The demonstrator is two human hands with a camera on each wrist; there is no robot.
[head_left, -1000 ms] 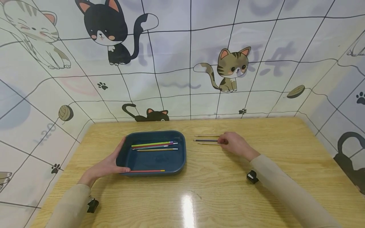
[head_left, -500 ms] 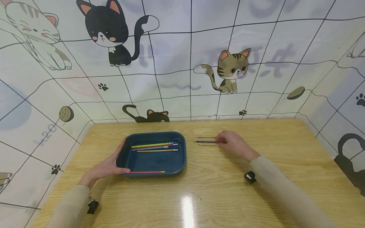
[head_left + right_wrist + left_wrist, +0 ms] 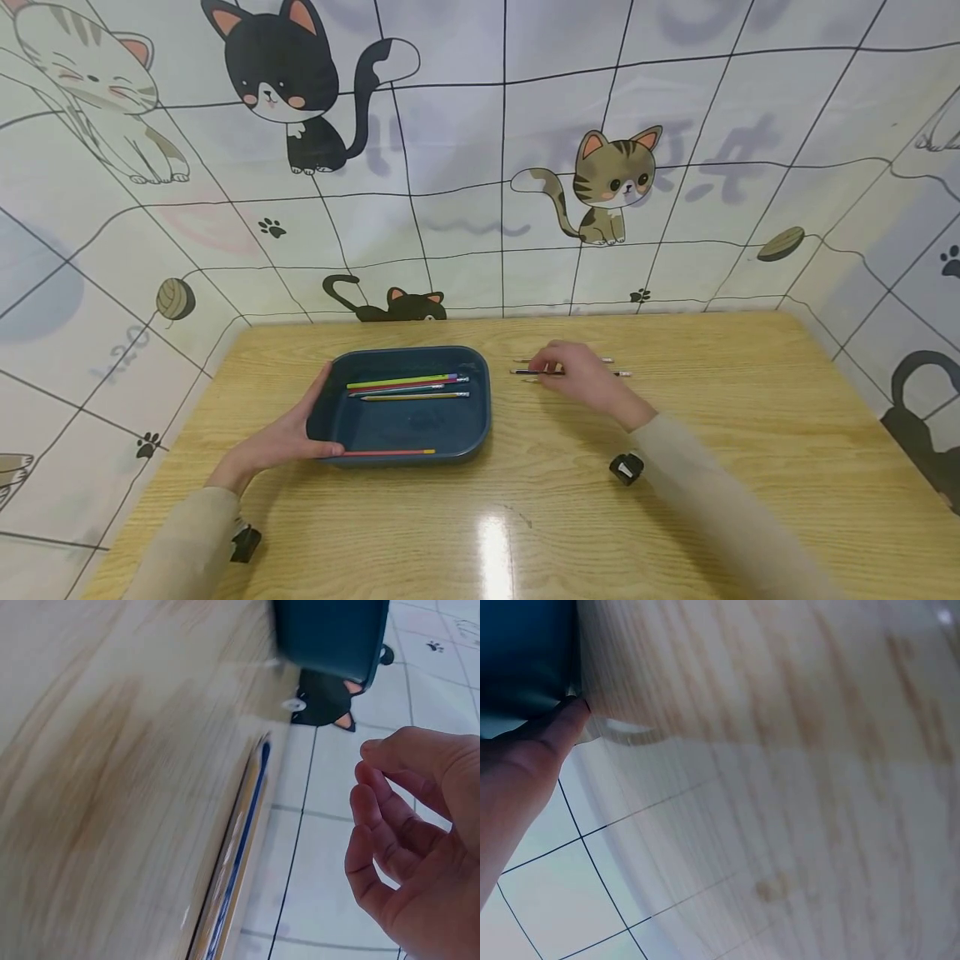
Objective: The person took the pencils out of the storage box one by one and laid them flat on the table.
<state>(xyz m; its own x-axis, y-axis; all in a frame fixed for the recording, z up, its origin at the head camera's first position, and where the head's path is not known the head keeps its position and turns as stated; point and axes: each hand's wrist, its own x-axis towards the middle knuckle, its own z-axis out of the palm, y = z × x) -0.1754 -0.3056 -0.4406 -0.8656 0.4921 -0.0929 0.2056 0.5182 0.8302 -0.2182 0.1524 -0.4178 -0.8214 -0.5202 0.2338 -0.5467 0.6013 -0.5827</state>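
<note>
My left hand (image 3: 281,437) spans the left end of a dark blue tray (image 3: 405,431), its straight thumb at the near rim and its fingers along the side. The left wrist view shows that thumb (image 3: 566,727) against the tray. Inside lie several pencils, among them a green one (image 3: 397,382) and a yellow one (image 3: 416,397); a red pencil (image 3: 386,452) lies along the near edge. My right hand (image 3: 581,377) hovers over three pencils on the table, including a dark blue one (image 3: 244,844). In the right wrist view its loosely bent fingers hold nothing.
The pale wooden table (image 3: 570,517) ends at a back wall covering (image 3: 465,208) printed with cats and grid lines. Similar panels stand at left and right. Light glares on the table's near middle.
My right hand has moved left along the table pencils, from their right-hand part toward their left ends, uncovering the eraser ends. The left hand and tray have stayed in place.
</note>
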